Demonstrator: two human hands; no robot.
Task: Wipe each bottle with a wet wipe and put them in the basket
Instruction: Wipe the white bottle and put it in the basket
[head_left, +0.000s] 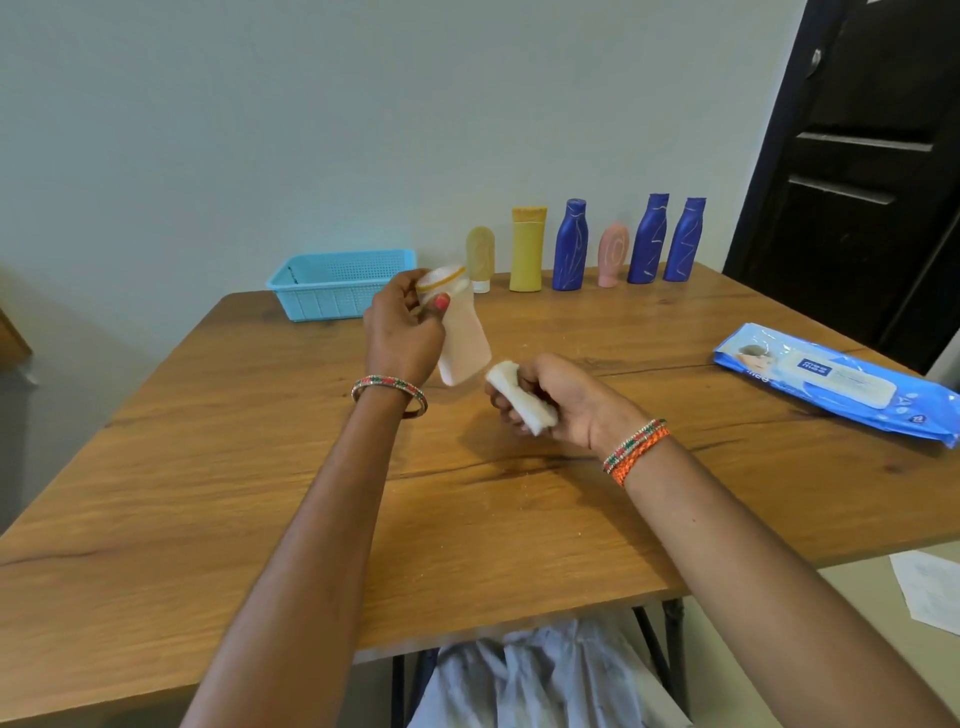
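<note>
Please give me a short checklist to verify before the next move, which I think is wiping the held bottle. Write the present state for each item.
1. Left hand grips the pale bottle near its cap: ok.
2. Right hand holds a folded wet wipe: ok.
3. Wipe touches the bottle: not ok, a small gap shows.
4. Blue basket is on the table, near the left hand: ok.
5. Basket is free of bottles: cannot tell, its inside is mostly hidden.
6. Six other bottles stand upright by the wall: ok.

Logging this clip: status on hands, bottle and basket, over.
Left hand grips pale translucent bottle above the table. Right hand holds bunched white wet wipe, just off it. Light blue plastic basket looks empty, path unobstructed.
</note>
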